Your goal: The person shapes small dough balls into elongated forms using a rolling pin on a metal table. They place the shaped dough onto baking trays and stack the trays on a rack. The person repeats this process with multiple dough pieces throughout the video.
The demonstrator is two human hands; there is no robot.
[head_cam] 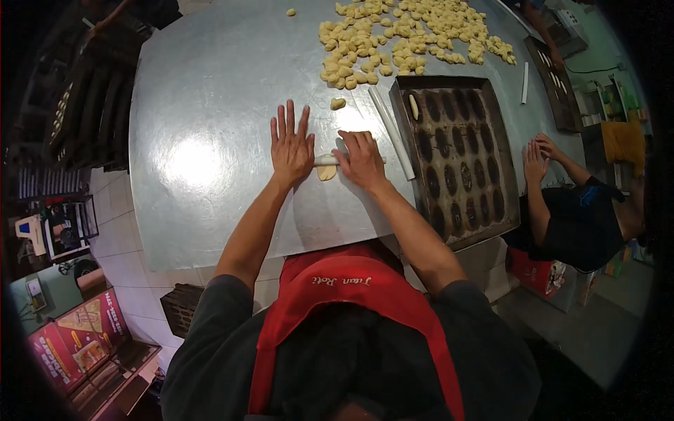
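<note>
A short white rolling pin (325, 160) lies across a flattened piece of dough (327, 173) on the metal table. My left hand (292, 150) is spread flat at the pin's left end, fingers apart and pointing away from me. Over the pin's right part my right hand (361, 158) is curled, its thumb near the dough; whether it grips the pin I cannot tell. A single dough lump (338, 103) sits just beyond the hands. Farther off lies a large heap of dough pieces (363, 47). One shaped dough stick (414, 107) rests in the dark baking tray (456, 243) at the right.
A long white rod (392, 132) lies between my right hand and the tray. Another white rod (524, 83) and a second tray (553, 87) are at the far right. A co-worker's hands (538, 158) are at the table's right edge. Stacked trays (92, 110) stand left of the table.
</note>
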